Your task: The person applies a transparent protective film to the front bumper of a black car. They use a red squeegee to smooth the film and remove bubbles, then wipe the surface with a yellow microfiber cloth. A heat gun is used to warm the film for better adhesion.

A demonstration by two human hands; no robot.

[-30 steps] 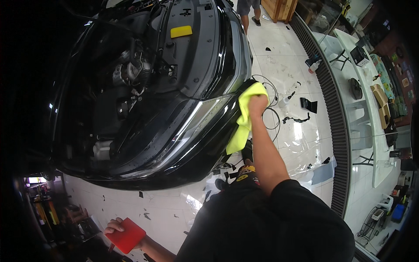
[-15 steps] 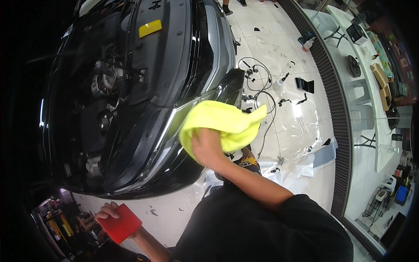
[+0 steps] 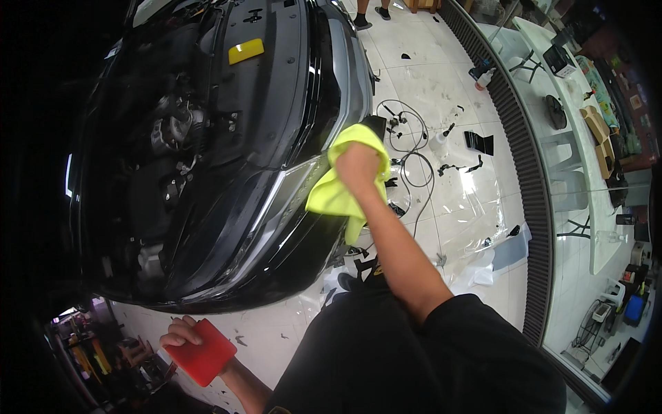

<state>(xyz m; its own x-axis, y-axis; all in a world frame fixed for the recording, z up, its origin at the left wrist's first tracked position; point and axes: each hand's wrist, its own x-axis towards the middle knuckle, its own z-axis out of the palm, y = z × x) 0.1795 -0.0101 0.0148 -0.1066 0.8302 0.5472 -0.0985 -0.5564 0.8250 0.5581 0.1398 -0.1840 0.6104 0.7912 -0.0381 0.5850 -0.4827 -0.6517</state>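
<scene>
My right hand [image 3: 358, 168] is closed on a bright yellow-green cloth [image 3: 331, 196], which lies against the front end of a black car [image 3: 276, 252], beside its headlight [image 3: 279, 200]. Part of the cloth hangs loose below the hand. At the lower left my left hand [image 3: 181, 332] grips a flat red squeegee card [image 3: 205, 355] by one edge, held away from the car over the floor. Another flat card, a yellow squeegee [image 3: 246, 51], rests on the dark panel [image 3: 258, 96] at the front of the open engine bay.
On the tiled floor right of the car lie a looped cable [image 3: 429, 165], a white spray bottle [image 3: 441, 134], small black parts and clear plastic film [image 3: 472, 221]. A person's feet [image 3: 362, 22] stand at the far end. Glass panels and a long white table [image 3: 579, 124] line the right.
My right hand has moved up and to the right with the cloth, along the car's front. The red squeegee card in my left hand has shifted slightly right.
</scene>
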